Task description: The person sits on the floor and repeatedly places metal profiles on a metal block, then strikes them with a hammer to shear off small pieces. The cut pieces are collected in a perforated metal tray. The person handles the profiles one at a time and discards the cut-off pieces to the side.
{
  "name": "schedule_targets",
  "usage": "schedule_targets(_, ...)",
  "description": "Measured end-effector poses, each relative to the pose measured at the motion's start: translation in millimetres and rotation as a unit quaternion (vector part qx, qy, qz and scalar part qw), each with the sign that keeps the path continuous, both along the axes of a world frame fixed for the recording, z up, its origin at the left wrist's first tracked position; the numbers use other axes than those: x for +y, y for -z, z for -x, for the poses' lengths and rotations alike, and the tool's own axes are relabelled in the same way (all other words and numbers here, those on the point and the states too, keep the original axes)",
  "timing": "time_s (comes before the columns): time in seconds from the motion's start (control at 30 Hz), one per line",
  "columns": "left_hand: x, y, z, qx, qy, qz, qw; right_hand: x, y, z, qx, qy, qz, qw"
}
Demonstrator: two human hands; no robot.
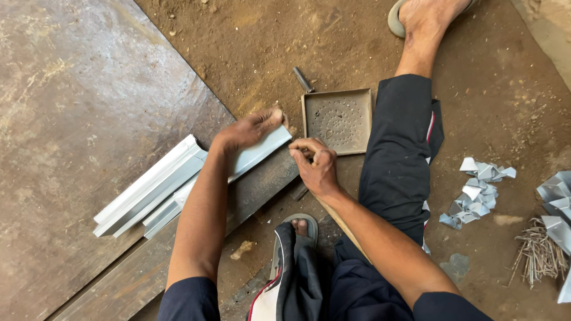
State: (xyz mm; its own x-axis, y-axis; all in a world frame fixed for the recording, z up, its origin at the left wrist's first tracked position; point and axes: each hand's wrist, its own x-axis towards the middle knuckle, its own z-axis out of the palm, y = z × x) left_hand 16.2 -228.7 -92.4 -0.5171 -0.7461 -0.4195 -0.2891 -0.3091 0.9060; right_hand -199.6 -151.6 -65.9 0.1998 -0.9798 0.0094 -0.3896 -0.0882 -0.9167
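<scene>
The left hand (253,128) lies flat, fingers spread, pressing on the end of a white metal channel strip (262,151) that rests on a dark steel plate (89,89) laid on the dirt floor (267,47). The right hand (318,166), its grip closed around a wooden handle (342,229) (the tool's head is hidden), sits just beside that end. More white strips (151,190) lie alongside, and a perforated square tray (338,120) sits near.
</scene>
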Motion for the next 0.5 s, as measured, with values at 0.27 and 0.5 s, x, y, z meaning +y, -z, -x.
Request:
schedule_targets(0.27, -4, 1, -9, 0.007, -0.055, -0.021, 0.998, -16, 5, -23, 0.017, 0.075, -0.019, 0.997)
schedule_targets(0.5, 2, 8, 1, 0.031, -0.005, -0.006, 0.999, 11, 11, 42, 0.082, 0.006, -0.115, 0.990)
